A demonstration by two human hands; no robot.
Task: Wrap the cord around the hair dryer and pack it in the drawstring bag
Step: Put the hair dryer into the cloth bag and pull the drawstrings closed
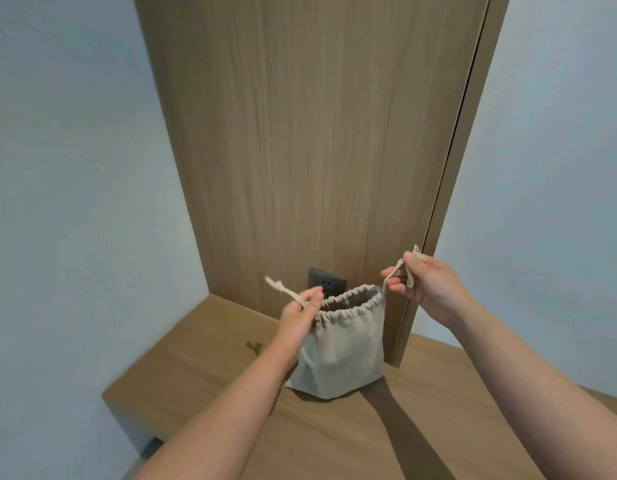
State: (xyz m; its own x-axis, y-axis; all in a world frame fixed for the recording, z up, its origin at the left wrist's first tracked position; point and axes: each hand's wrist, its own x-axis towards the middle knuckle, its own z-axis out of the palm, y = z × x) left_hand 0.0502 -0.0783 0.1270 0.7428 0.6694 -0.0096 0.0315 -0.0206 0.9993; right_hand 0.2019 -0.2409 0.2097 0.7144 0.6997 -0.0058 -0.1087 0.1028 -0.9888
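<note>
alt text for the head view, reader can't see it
Two bare hands hold an upright beige bag by its drawstrings on a wooden shelf: the left hand pinches the left string, the right hand the right string, both drawn outward. The bag's mouth is gathered but partly open; a dark socket is on the wood panel behind.

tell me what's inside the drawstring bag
Through the gathered mouth of the drawstring bag only shadowed inner cloth shows. Anything lower is covered by its fabric, so its contents cannot be told.
</note>
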